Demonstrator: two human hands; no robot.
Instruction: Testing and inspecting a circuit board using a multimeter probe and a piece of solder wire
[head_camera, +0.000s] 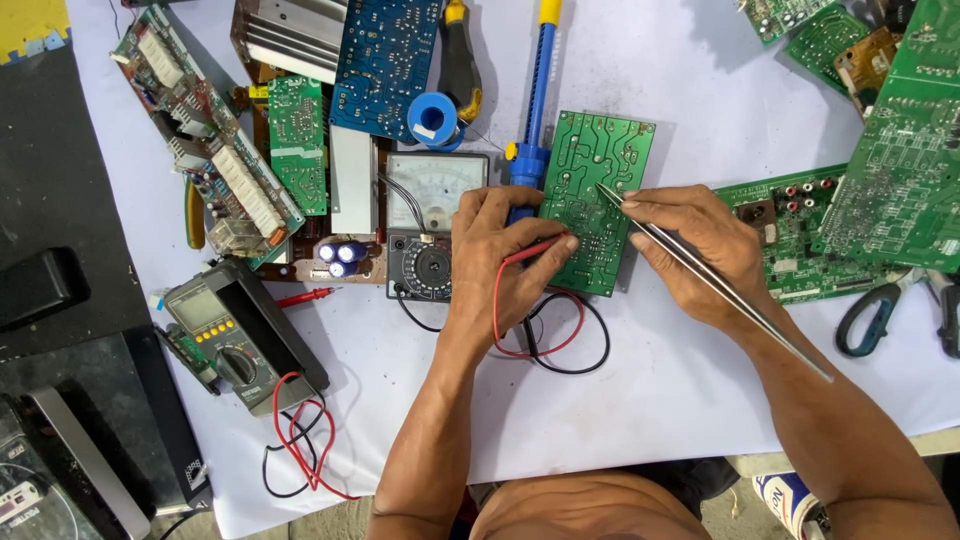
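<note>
A green circuit board (592, 165) lies solder side up in the middle of the white sheet. My left hand (500, 255) grips its left edge and pins a red probe lead (530, 252) against the board with the thumb. My right hand (695, 245) holds long metal tweezers (700, 272); their tip touches the board near its middle, and the rear end sticks out past my wrist. Red and black wires (560, 335) loop on the sheet just below the board.
An analogue meter (432, 215) and a digital multimeter (235, 335) sit to the left. A blue desoldering pump (535, 90), a solder spool (432, 118) and several more circuit boards ring the work area. Pliers (880, 310) lie at the right.
</note>
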